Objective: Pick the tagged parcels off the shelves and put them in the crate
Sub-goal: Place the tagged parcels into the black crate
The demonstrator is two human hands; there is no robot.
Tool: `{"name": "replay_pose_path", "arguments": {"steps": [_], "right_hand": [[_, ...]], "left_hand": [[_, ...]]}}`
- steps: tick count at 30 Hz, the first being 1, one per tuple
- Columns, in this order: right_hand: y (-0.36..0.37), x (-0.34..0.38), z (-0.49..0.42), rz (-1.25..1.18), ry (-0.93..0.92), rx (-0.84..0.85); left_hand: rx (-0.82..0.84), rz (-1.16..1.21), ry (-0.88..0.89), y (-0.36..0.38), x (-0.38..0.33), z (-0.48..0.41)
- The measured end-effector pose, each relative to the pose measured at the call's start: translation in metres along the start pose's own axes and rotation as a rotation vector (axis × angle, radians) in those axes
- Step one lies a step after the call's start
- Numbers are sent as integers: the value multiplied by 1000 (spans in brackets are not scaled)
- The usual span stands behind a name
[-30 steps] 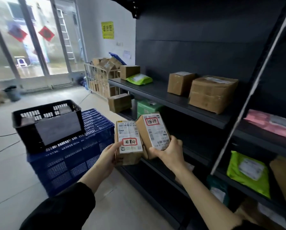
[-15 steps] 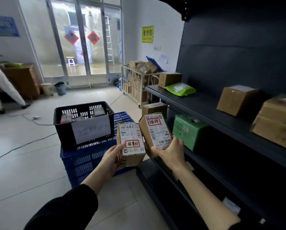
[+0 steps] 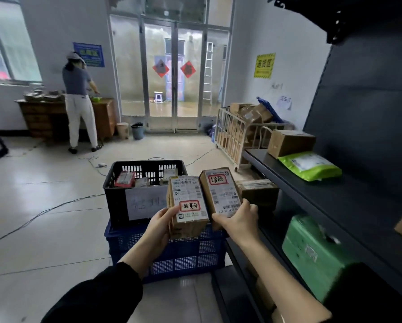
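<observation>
Left hand (image 3: 159,226) grips one tagged parcel (image 3: 187,206); right hand (image 3: 238,220) grips another (image 3: 219,193), both held just short of the black crate (image 3: 116,199). Risk: parcels touching, one-handed holds; a knock could drop either outside the crate.

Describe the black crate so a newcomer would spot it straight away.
Look to the floor left of the dark shelving. There, a blue crate carries the black crate on top. It alone has a white paper sheet on its front, and small parcels inside.
</observation>
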State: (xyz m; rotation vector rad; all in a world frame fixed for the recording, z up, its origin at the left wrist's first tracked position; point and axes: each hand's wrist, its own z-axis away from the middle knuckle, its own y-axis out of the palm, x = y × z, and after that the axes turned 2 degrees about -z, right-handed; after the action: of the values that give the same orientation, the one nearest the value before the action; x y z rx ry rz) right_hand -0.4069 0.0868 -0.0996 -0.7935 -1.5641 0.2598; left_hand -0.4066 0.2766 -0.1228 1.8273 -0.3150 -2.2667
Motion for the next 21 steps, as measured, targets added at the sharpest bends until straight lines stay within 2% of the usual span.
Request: {"name": "replay_pose_path", "arguments": {"steps": [7, 14, 21], "right_hand": [[63, 13, -86, 29, -27, 65], [146, 34, -186, 147, -63, 125], [219, 45, -268, 196, 40, 167]], "left_hand": [[-107, 6, -17, -29, -18, -87], [-140, -20, -36, -95, -46, -196], [-185, -56, -71, -162, -60, -295]]}}
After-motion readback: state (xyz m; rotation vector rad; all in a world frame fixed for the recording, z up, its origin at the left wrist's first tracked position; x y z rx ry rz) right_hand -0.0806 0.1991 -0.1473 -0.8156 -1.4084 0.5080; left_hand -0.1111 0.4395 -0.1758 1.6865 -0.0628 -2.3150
